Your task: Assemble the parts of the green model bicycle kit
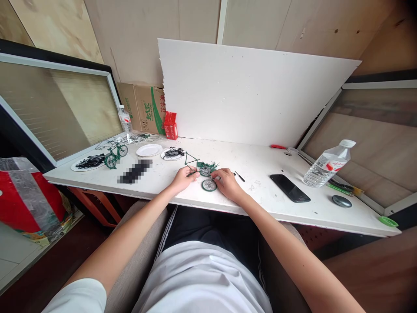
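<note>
A small green model bicycle frame (199, 165) lies on the white table (247, 161) near its front edge. My left hand (184, 177) pinches a thin dark part at the frame's left end. My right hand (227, 182) is closed on the frame's right side, next to a loose spoked wheel (209, 185) lying flat between both hands. A second wheel (205, 171) sits by the frame.
A finished green model bicycle (115, 154) stands at left near plates of dark parts (88, 161), an empty white plate (149, 150) and another parts plate (173, 153). A black phone (289, 188), water bottle (328, 168), pliers (341, 187) and red box (170, 125) lie around.
</note>
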`<action>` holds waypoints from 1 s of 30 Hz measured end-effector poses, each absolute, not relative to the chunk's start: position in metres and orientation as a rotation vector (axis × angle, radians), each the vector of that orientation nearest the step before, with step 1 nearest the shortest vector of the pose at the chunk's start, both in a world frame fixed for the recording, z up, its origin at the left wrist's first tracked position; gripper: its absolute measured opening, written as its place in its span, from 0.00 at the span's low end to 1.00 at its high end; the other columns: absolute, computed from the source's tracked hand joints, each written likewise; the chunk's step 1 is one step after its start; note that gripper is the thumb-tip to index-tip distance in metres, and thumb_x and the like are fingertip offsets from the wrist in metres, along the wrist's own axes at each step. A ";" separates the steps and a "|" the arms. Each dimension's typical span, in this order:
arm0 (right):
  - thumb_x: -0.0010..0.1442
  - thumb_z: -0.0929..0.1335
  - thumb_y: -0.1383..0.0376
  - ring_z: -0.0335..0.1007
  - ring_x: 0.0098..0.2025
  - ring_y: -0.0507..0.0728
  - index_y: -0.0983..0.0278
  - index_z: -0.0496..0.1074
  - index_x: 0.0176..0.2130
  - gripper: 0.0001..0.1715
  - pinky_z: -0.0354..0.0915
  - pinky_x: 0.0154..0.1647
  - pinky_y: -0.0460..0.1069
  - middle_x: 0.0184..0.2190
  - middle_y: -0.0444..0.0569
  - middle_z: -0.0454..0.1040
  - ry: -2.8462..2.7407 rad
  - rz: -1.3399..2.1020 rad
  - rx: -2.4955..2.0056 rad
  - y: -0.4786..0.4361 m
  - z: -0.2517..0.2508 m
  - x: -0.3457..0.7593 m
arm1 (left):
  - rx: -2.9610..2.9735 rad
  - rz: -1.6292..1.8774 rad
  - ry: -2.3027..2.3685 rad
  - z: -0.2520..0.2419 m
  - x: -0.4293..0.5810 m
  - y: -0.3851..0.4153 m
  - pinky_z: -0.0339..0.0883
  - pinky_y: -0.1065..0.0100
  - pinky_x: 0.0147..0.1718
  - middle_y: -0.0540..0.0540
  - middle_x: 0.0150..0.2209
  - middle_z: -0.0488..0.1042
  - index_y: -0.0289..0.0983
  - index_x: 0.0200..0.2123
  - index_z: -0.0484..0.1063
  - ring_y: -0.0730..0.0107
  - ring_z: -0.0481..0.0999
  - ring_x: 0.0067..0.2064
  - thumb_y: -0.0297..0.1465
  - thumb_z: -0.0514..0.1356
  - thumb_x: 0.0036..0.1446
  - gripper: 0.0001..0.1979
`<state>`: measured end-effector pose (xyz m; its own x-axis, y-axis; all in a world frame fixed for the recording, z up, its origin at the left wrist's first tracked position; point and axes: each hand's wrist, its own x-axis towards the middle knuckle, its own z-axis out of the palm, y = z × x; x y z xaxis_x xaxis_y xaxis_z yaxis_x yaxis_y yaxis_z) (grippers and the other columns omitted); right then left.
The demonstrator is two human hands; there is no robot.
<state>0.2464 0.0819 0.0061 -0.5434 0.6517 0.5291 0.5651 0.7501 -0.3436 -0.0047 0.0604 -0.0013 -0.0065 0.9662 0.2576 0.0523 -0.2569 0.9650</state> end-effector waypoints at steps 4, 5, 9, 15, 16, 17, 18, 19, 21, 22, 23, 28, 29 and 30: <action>0.68 0.64 0.72 0.71 0.58 0.66 0.60 0.76 0.50 0.16 0.69 0.60 0.61 0.50 0.53 0.82 -2.286 0.176 -0.913 0.081 0.007 0.246 | 1.436 1.379 1.126 0.000 -0.004 0.059 0.72 0.62 0.40 0.42 0.41 0.80 0.35 0.41 0.75 0.68 0.77 0.35 0.46 0.75 0.49 0.25; 0.68 0.64 0.71 0.71 0.58 0.66 0.60 0.76 0.50 0.16 0.69 0.60 0.61 0.50 0.53 0.82 -2.284 0.176 -0.916 0.081 0.008 0.246 | 1.436 1.378 1.127 0.000 -0.004 0.058 0.72 0.62 0.40 0.42 0.41 0.79 0.35 0.41 0.75 0.68 0.77 0.35 0.46 0.75 0.50 0.25; 0.68 0.64 0.71 0.70 0.58 0.67 0.61 0.76 0.49 0.14 0.69 0.59 0.62 0.49 0.53 0.82 -2.273 0.174 -0.940 0.080 0.009 0.246 | 1.432 1.377 1.124 -0.001 -0.004 0.060 0.72 0.61 0.41 0.42 0.40 0.80 0.35 0.41 0.75 0.65 0.78 0.37 0.46 0.74 0.51 0.24; 0.68 0.66 0.70 0.70 0.57 0.66 0.61 0.76 0.47 0.12 0.69 0.59 0.61 0.48 0.53 0.82 -2.271 0.174 -0.959 0.080 0.009 0.245 | 1.437 1.382 1.118 -0.007 -0.005 0.065 0.73 0.62 0.40 0.41 0.42 0.80 0.35 0.40 0.74 0.65 0.78 0.38 0.46 0.75 0.50 0.23; 0.68 0.66 0.70 0.70 0.57 0.66 0.61 0.77 0.48 0.12 0.68 0.59 0.61 0.48 0.53 0.82 -2.272 0.174 -0.958 0.080 0.009 0.245 | 1.441 1.381 1.117 -0.008 -0.005 0.066 0.73 0.62 0.41 0.41 0.42 0.80 0.35 0.40 0.75 0.66 0.78 0.37 0.46 0.75 0.50 0.23; 0.69 0.66 0.70 0.70 0.58 0.66 0.61 0.76 0.48 0.12 0.68 0.59 0.61 0.49 0.53 0.82 -2.273 0.175 -0.958 0.081 0.008 0.245 | 1.445 1.380 1.117 -0.009 -0.005 0.066 0.73 0.62 0.41 0.41 0.42 0.80 0.35 0.40 0.75 0.66 0.78 0.37 0.45 0.74 0.50 0.23; 0.69 0.66 0.70 0.70 0.58 0.66 0.61 0.76 0.48 0.12 0.68 0.59 0.60 0.49 0.53 0.82 -2.273 0.176 -0.957 0.081 0.008 0.246 | 1.449 1.378 1.116 -0.009 -0.005 0.066 0.73 0.62 0.41 0.42 0.42 0.80 0.35 0.40 0.75 0.67 0.78 0.36 0.45 0.74 0.50 0.23; 0.69 0.66 0.71 0.70 0.58 0.66 0.61 0.76 0.49 0.12 0.68 0.59 0.60 0.49 0.53 0.82 -2.274 0.177 -0.957 0.081 0.008 0.246 | 1.455 1.376 1.117 -0.009 -0.006 0.066 0.73 0.62 0.41 0.42 0.42 0.80 0.35 0.40 0.75 0.67 0.77 0.36 0.45 0.74 0.50 0.23; 0.69 0.66 0.71 0.70 0.58 0.66 0.61 0.76 0.49 0.12 0.68 0.59 0.60 0.49 0.53 0.82 -2.276 0.180 -0.956 0.082 0.007 0.246 | 1.467 1.373 1.118 -0.008 -0.006 0.065 0.72 0.62 0.41 0.43 0.40 0.80 0.35 0.40 0.75 0.68 0.77 0.34 0.45 0.74 0.51 0.22; 0.69 0.66 0.71 0.70 0.58 0.66 0.61 0.76 0.49 0.12 0.68 0.59 0.60 0.49 0.53 0.82 -2.277 0.181 -0.954 0.083 0.006 0.246 | 1.474 1.371 1.119 -0.007 -0.006 0.064 0.72 0.62 0.41 0.43 0.40 0.80 0.35 0.40 0.75 0.68 0.77 0.34 0.44 0.74 0.51 0.22; 0.69 0.67 0.71 0.70 0.58 0.67 0.62 0.76 0.49 0.12 0.68 0.59 0.60 0.48 0.53 0.82 -2.278 0.181 -0.952 0.083 0.006 0.246 | 1.480 1.370 1.118 -0.007 -0.005 0.064 0.72 0.62 0.41 0.44 0.39 0.80 0.35 0.40 0.75 0.68 0.77 0.34 0.44 0.74 0.51 0.22; 0.68 0.67 0.72 0.69 0.56 0.66 0.61 0.77 0.48 0.12 0.69 0.58 0.60 0.46 0.52 0.82 -2.283 0.179 -0.937 0.084 0.005 0.246 | 1.500 1.373 1.118 -0.005 -0.004 0.063 0.72 0.62 0.40 0.44 0.38 0.80 0.36 0.39 0.74 0.67 0.77 0.34 0.45 0.73 0.52 0.21; 0.68 0.67 0.72 0.69 0.56 0.66 0.61 0.77 0.48 0.12 0.69 0.58 0.60 0.46 0.52 0.82 -2.282 0.178 -0.935 0.084 0.006 0.246 | 1.504 1.373 1.118 -0.005 -0.004 0.063 0.72 0.62 0.40 0.44 0.38 0.80 0.36 0.39 0.74 0.67 0.77 0.34 0.45 0.73 0.52 0.21; 0.68 0.67 0.72 0.69 0.56 0.66 0.61 0.76 0.48 0.12 0.69 0.57 0.60 0.45 0.53 0.82 -2.280 0.177 -0.934 0.083 0.006 0.246 | 1.508 1.373 1.119 -0.005 -0.004 0.063 0.72 0.62 0.40 0.44 0.38 0.80 0.36 0.39 0.74 0.68 0.77 0.34 0.44 0.73 0.52 0.21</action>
<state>0.2458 0.0834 0.0060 -0.5280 0.6667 0.5260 0.5775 0.7360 -0.3532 -0.0042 0.0628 -0.0052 0.0233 0.9553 0.2947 0.0958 -0.2956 0.9505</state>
